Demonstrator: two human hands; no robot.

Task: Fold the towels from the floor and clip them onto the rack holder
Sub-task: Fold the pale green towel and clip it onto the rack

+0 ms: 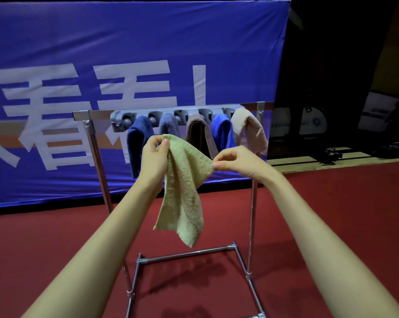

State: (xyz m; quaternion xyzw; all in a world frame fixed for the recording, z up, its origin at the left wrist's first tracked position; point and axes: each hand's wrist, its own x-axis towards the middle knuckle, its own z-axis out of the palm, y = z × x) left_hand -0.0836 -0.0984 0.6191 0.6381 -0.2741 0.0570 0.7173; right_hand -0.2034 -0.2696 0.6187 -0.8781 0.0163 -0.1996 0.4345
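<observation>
Red floor [56,249], perhaps five towels clipped (one held), two hands

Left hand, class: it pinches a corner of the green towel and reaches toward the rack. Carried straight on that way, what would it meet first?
Probably the dark blue towel hanging just beyond the left hand, below the grey clip holder. Depth is unclear from this single view.

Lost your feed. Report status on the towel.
Left hand and right hand each pinch the green towel, unfolded. Five towels clipped on rack holder. Nothing in the way.
</observation>
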